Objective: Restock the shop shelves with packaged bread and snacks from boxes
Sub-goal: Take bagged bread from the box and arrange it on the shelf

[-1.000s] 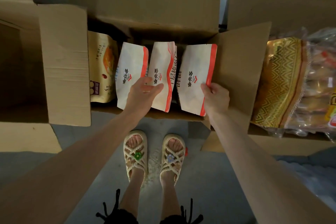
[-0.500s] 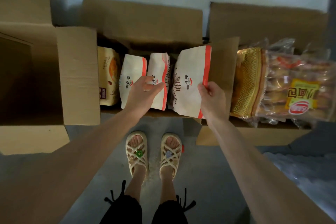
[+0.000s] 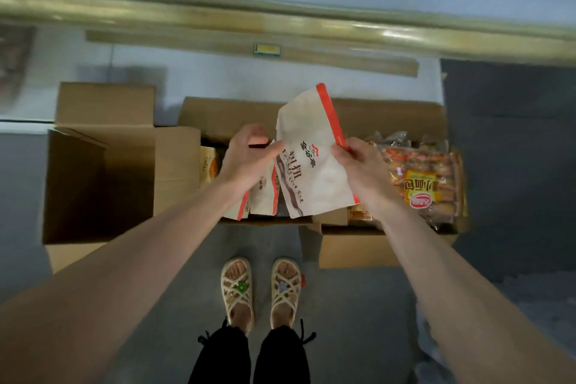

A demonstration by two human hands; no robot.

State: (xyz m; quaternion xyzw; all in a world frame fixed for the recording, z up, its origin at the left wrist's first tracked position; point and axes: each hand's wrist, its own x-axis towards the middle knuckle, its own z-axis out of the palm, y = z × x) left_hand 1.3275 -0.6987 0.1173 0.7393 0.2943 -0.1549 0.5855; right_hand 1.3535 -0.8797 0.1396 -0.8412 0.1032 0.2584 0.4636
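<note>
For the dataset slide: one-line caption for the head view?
Restocking: right hand holds a white red-edged bag above the open middle box; left hand grips two similar bags inside it.

The person is wearing cream woven sandals [image 3: 237, 288], the left carrying a green flower charm [image 3: 241, 287], and black trousers [image 3: 222, 360] tied with cords at the ankles. The left hand [image 3: 246, 159] and right hand [image 3: 358, 165] are showing bare

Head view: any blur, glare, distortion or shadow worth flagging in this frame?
Head view: shelf rail along the top smeared by motion blur, with glare streaks, and bowed by the wide lens. Head view: white packet in the right hand slightly soft, print legible; two packets in the left hand blurrier. Head view: open box inside in deep shadow.
</note>
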